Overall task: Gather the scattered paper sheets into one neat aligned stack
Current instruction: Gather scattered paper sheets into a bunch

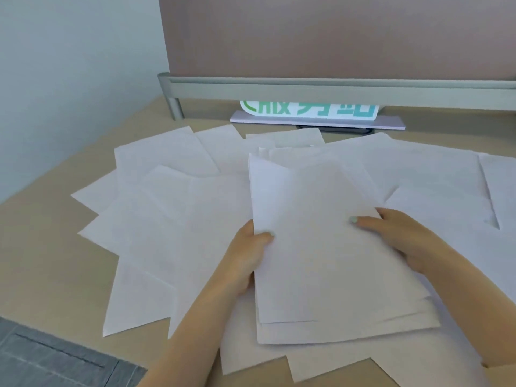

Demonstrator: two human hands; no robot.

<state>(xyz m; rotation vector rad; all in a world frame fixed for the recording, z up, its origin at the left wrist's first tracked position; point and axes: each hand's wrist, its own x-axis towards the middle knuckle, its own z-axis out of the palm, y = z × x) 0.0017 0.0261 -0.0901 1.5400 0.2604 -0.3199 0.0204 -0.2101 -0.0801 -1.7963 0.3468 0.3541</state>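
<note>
Both hands hold a partial stack of paper sheets [329, 247] just right of the frame's centre. The left hand [245, 258] grips the stack's left edge, its thumb lying over the top sheet and the rest of its fingers hidden beneath the paper. The right hand [402, 241] grips the right edge in the same way, thumb pressed flat on the top sheet and pointing toward the left, fingers curled behind the edge. The stack is not yet squared: the edges of several sheets show staggered along its bottom and at its upper left corner, where the top sheet curls up slightly. Whether its lower end rests on the papers beneath or is lifted off them cannot be told. Around and under it lie the scattered sheets [156, 219], fanned at many angles across the light wooden desk [47, 263], overlapping one another from the left of the frame through the lower middle and out to the right edge. Bare desk shows at left and lower left. Across the top of the frame stands a brownish partition panel [335, 34] on a grey metal rail [307, 89]; beneath the rail a white sign with green characters [307, 110] sits on a pale flat base. A grey floor [50, 358] fills the lower left corner.
</note>
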